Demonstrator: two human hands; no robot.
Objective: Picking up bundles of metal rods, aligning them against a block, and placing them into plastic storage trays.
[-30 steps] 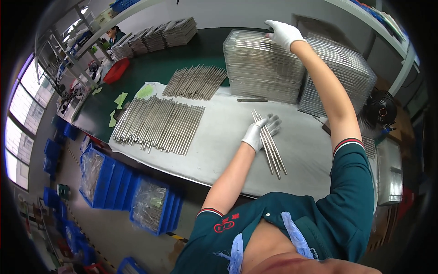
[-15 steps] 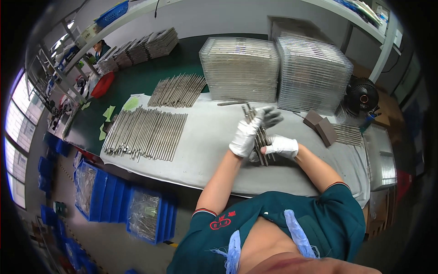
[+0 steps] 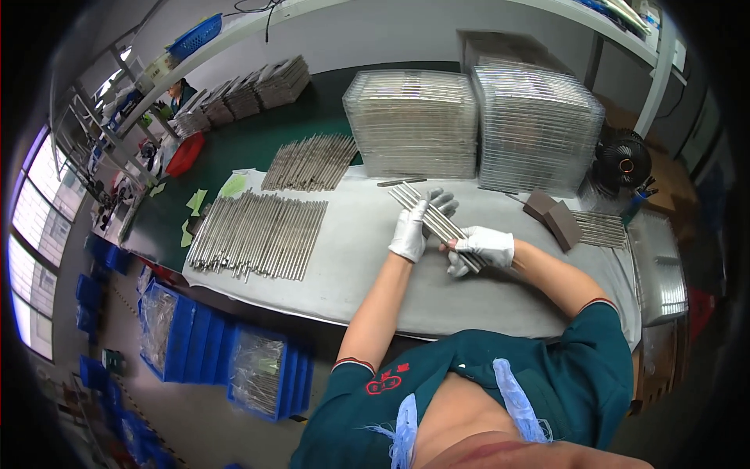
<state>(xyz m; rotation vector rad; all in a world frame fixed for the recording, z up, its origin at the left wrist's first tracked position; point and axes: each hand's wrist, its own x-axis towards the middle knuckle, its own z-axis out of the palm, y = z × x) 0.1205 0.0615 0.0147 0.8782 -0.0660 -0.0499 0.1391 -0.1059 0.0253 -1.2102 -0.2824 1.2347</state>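
Note:
Between my two gloved hands, over the light cloth, lies a small bundle of shiny metal rods, slanting from upper left to lower right. My left hand supports the upper part, thumb over the rods and fingers behind them. Around the lower end, my right hand is closed, some fingertips bare. To the left, a wide row of similar metal rods lies side by side on the cloth. A second row of duller rods rests behind it. One dark rod lies flat beyond my left hand.
Tall stacks of clear trays stand at the back. To the right are brown blocks, a few more rods and a black fan. Blue bins sit below the table's front left edge. A shelf crosses overhead.
The bundle has tilted from steep to a flatter slant, its upper end swinging left, and its rods now lie more evenly together. The whole view has shifted slightly.

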